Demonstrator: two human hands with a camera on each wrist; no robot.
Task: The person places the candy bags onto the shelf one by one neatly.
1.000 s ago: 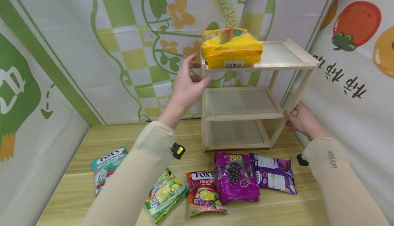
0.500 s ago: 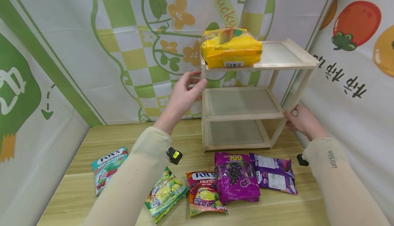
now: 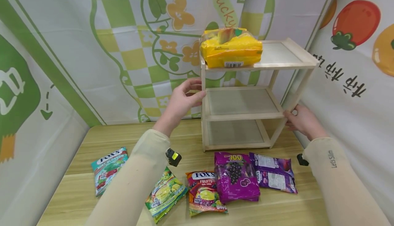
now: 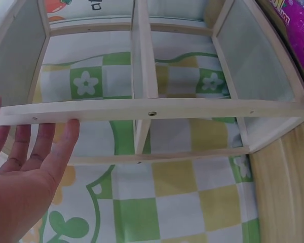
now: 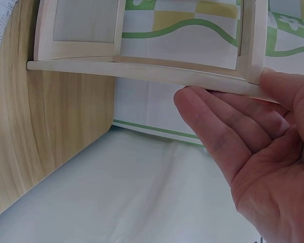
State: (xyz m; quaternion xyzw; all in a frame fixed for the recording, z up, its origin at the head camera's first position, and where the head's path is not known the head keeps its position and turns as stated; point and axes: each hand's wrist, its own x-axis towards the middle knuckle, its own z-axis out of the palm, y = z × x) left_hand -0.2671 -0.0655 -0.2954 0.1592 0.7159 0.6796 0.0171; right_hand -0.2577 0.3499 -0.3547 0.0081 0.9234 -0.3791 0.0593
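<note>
A pale wooden three-tier shelf (image 3: 243,117) stands on the table between both hands. My left hand (image 3: 180,103) holds its front left post, thumb in front and fingers behind; in the left wrist view the fingertips (image 4: 71,129) meet the post's outer side. On the other side my right hand (image 3: 304,122) grips the front right post near the middle tier. Thumb and fingers (image 5: 192,104) touch that post in the right wrist view. A yellow plastic package with a barcode (image 3: 232,51) lies on the top tier's left part.
Candy bags lie along the front: a teal one (image 3: 107,169), a green-yellow one (image 3: 166,195), a red one (image 3: 204,193), a purple grape one (image 3: 236,178) and a dark purple one (image 3: 274,173). Printed curtains (image 3: 120,48) enclose the wooden table (image 3: 77,185).
My left hand has moved down the left post from near the top tier, and its thumb now meets the post. The right hand, shelf and bags have stayed put.
</note>
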